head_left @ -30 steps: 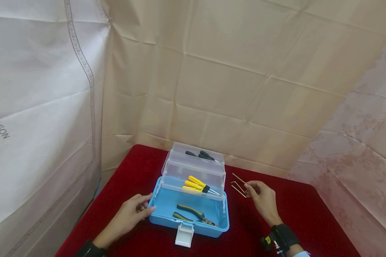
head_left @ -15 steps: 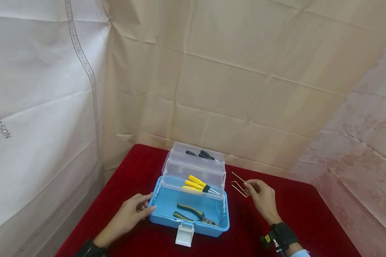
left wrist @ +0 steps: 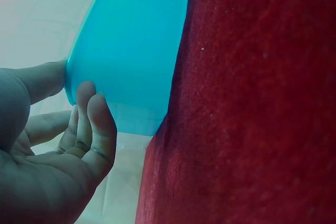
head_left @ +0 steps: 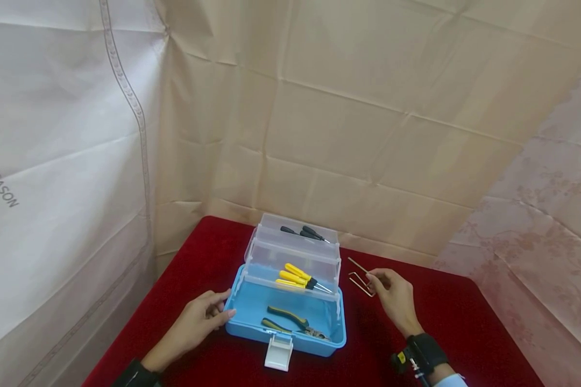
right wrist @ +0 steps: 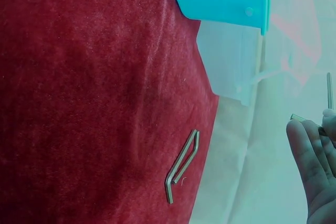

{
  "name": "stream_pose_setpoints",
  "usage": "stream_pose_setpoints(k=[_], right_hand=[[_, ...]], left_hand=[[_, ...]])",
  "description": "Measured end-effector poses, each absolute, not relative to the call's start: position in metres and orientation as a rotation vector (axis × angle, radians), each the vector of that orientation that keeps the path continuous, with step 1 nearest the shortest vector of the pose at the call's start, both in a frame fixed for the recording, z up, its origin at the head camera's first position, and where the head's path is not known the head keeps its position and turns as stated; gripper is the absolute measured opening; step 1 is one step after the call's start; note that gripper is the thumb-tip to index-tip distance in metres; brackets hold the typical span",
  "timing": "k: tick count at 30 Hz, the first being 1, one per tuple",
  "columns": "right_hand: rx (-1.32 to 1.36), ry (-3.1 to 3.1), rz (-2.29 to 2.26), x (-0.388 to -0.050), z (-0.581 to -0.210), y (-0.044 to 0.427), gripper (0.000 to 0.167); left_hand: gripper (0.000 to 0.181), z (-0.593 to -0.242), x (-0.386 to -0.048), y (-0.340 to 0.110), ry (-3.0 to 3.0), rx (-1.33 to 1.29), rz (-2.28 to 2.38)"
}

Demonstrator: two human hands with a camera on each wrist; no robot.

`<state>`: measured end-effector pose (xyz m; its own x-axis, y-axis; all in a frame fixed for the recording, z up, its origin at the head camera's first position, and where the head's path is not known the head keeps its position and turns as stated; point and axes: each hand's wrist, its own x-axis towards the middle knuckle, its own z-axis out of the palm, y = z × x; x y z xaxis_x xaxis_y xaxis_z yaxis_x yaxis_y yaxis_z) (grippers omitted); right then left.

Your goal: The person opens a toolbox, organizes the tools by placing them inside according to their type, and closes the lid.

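Observation:
My left hand [head_left: 198, 317] grips the left rim of a blue toolbox [head_left: 244, 332], thumb on the rim and fingers curled against the outer wall, as the left wrist view shows. My right hand [head_left: 396, 301] is to the right of the box and pinches a hex key [head_left: 356, 264] between thumb and fingers, above the table. Two more bent hex keys [right wrist: 182, 161] lie side by side on the red cloth below that hand. Inside the box's base are pliers [head_left: 297, 321] with green-and-black handles. Yellow-handled screwdrivers [head_left: 294, 277] rest in the clear lower tray.
Black-handled screwdrivers [head_left: 311, 233] lie in the upper clear tray at the back. The white latch [head_left: 278, 353] hangs down at the toolbox's front. Red cloth [head_left: 455, 317] covers the table, and a beige curtain [head_left: 339, 134] hangs behind it.

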<state>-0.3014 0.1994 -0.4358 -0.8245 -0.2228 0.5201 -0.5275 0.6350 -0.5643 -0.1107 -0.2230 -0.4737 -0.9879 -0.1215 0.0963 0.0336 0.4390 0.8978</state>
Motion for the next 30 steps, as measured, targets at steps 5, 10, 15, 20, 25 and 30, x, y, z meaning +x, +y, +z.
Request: stream_pose_setpoints(k=[5,10,15,20,25,30], right_hand=[[0.563,-2.476,1.039,-0.303,-0.436,0.197,0.01],[0.554,-2.469,1.029,-0.304,-0.435,0.195,0.01],[0.556,-2.459,1.023,-0.305,-0.433,0.193,0.01],[0.554,-2.464,1.045,-0.304,-0.432,0.191,0.011],[0.551,-2.465,1.067,-0.304,-0.431,0.189,0.012],[0.56,-2.448,1.066,-0.305,-0.43,0.187,0.012]], left_hand=[[0.057,-0.475,-0.112,-0.224,-2.547,0.075,-1.586],[0.057,-0.475,-0.113,-0.224,-2.546,0.089,-1.585],[0.057,-0.476,-0.112,-0.224,-2.545,0.086,-1.579],[0.057,-0.475,-0.111,-0.224,-2.542,0.072,-1.585],[0.058,-0.474,-0.109,-0.224,-2.539,0.056,-1.591],[0.057,-0.474,-0.11,-0.224,-2.54,0.073,-1.59]])
